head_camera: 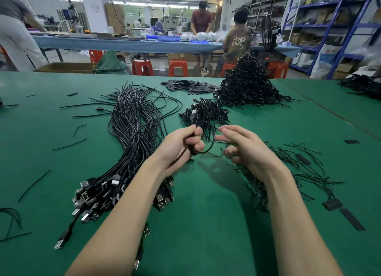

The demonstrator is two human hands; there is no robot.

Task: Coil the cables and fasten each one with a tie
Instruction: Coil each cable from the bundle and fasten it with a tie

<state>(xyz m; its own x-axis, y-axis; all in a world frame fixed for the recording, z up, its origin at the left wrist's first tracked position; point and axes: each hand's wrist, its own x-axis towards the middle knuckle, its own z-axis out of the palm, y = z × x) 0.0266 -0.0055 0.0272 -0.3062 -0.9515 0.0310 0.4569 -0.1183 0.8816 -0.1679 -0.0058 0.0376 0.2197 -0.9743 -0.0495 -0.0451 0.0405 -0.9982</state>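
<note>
My left hand point(183, 144) grips a black cable point(210, 144) that curves into a loop between my hands above the green table point(206, 224). My right hand point(243, 146) hovers just right of the loop with fingers loosely spread, and I cannot tell whether it pinches a thin tie. A thick bundle of loose USB cables point(132, 135) lies to the left, its plugs near my left forearm. Thin black wire ties point(288, 168) lie scattered under my right wrist. A small heap of coiled cables point(204, 113) sits just beyond my hands.
A tall pile of coiled cables point(249, 84) stands at the back right, with flat black strips point(189, 86) beside it. Stray ties and strips dot the table. People work at a far table point(123, 43) with red stools and shelving behind.
</note>
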